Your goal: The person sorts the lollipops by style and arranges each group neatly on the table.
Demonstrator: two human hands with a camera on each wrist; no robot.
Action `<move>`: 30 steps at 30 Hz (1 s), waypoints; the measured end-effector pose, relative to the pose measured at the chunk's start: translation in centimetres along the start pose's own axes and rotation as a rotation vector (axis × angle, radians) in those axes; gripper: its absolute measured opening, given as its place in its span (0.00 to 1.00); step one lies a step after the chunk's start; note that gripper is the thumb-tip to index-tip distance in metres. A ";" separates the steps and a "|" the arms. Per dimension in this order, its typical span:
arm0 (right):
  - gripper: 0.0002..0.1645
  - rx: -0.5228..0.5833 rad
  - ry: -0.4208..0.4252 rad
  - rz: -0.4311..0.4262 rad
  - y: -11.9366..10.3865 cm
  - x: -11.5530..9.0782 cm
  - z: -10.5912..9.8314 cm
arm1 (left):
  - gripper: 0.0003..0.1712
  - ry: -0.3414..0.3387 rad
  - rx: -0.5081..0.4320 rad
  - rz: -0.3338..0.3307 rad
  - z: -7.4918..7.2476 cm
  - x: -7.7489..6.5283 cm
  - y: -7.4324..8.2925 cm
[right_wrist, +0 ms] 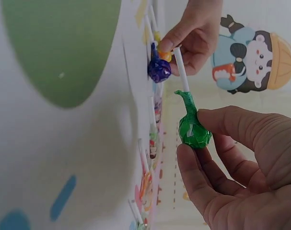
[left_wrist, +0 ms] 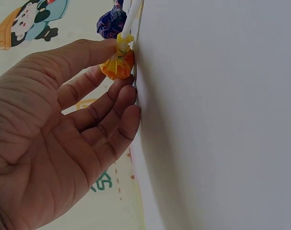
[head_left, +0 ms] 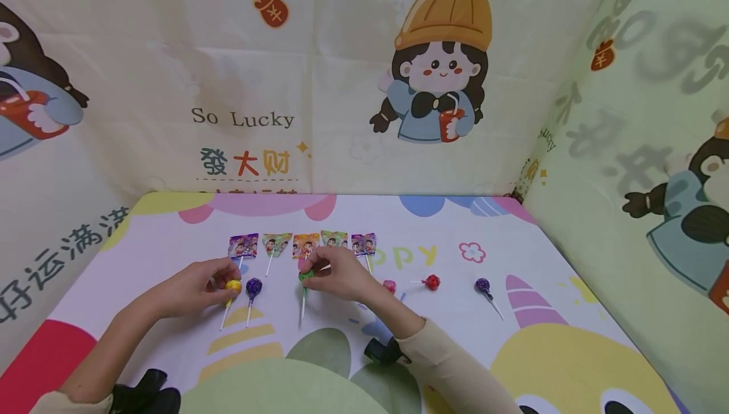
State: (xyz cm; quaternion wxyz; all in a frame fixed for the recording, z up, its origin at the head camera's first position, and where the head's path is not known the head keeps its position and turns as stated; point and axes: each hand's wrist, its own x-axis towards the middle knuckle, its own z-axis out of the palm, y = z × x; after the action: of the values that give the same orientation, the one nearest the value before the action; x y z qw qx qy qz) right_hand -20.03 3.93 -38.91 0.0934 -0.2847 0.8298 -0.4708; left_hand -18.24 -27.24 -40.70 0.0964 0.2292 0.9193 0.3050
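Between thumb and fingers my left hand [head_left: 196, 284] pinches a yellow-wrapped lollipop [left_wrist: 118, 64], its stick pointing toward me. Just right of it on the table lies a purple lollipop [head_left: 254, 288]. My right hand [head_left: 344, 275] pinches the head of a green lollipop [right_wrist: 194, 130], whose white stick also points my way. Behind both hands runs a row of several flat-wrapped lollipops: a purple one [head_left: 243, 246], a green one [head_left: 277, 244], an orange one [head_left: 305, 245], another green one [head_left: 334, 238] and another purple one [head_left: 364, 244].
Right of my right forearm lie a pink lollipop [head_left: 390, 286], partly hidden by the arm, a red lollipop [head_left: 432, 282] and a dark purple lollipop [head_left: 483, 285]. The table [head_left: 444, 338] has a colourful printed cover. Printed cloth walls [head_left: 342, 85] stand behind it and at both sides.
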 end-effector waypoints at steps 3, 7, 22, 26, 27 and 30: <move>0.10 0.010 -0.007 0.000 -0.3 0.7 0.5 | 0.14 0.004 0.010 0.003 -0.1 0.0 -0.1; 0.09 0.029 -0.023 -0.008 -0.8 1.5 1.1 | 0.14 0.003 0.010 0.000 -0.1 -0.2 -0.1; 0.09 0.020 -0.043 0.025 -0.7 3.0 3.2 | 0.14 0.000 -0.005 0.010 0.0 -0.1 0.1; 0.09 0.029 -0.055 0.035 -0.2 3.4 3.6 | 0.15 -0.004 -0.010 0.008 0.0 -0.1 0.0; 0.09 0.028 -0.058 0.042 -0.1 3.5 3.8 | 0.15 -0.003 -0.009 0.008 0.0 -0.1 0.0; 0.09 0.006 -0.060 0.059 0.1 3.6 4.1 | 0.15 -0.001 -0.007 0.010 0.1 -0.1 0.0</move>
State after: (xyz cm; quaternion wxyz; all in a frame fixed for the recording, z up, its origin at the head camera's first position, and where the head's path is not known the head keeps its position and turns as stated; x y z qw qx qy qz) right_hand -21.30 -1.04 -40.78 0.1329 -0.2738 0.8334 -0.4614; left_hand -18.17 -27.22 -40.74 0.0962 0.2336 0.9171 0.3083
